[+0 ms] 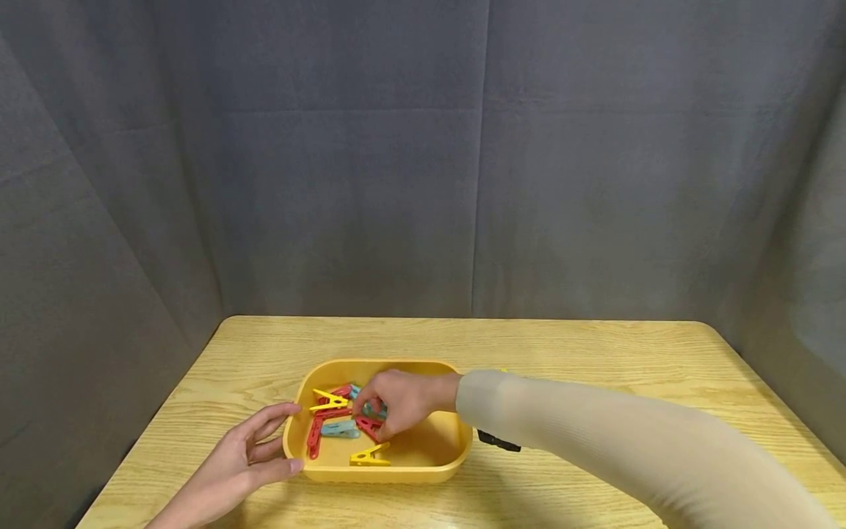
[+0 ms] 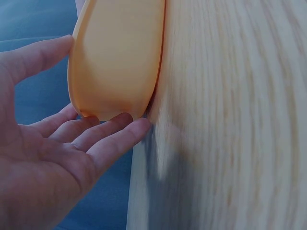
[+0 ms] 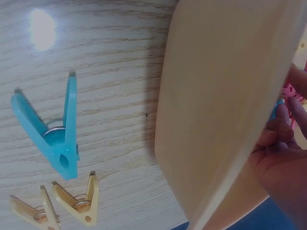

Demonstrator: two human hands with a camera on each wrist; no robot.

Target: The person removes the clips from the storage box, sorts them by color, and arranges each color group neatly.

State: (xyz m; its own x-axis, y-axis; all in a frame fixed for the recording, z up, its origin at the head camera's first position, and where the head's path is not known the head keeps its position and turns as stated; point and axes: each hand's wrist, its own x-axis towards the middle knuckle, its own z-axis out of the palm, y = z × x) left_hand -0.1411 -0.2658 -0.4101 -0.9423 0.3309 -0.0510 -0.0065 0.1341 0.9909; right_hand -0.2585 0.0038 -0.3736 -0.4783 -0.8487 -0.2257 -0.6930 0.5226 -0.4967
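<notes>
A yellow plastic tub (image 1: 423,474) stands on the table, with several red, blue and yellow clothespins inside, mostly at its left end. My right hand (image 1: 405,400) reaches down into it and pinches a red clothespin (image 1: 369,427) between thumb and fingers. Part of that clothespin (image 3: 289,91) shows past the rim in the right wrist view. Near the front wall lies a yellow clothespin (image 1: 369,457); another yellow clothespin (image 1: 330,399) rests on the red ones. My left hand (image 1: 231,459) touches the tub's left end, its thumb and fingertips spread along the outside, fingers mostly straight.
Outside the tub, a blue clothespin (image 3: 57,134) and two pale yellow clothespins (image 3: 81,201) lie on the wooden table (image 1: 595,345). My right sleeve (image 1: 595,419) largely hides that spot in the head view. Grey curtains (image 1: 350,184) surround the table's back and sides.
</notes>
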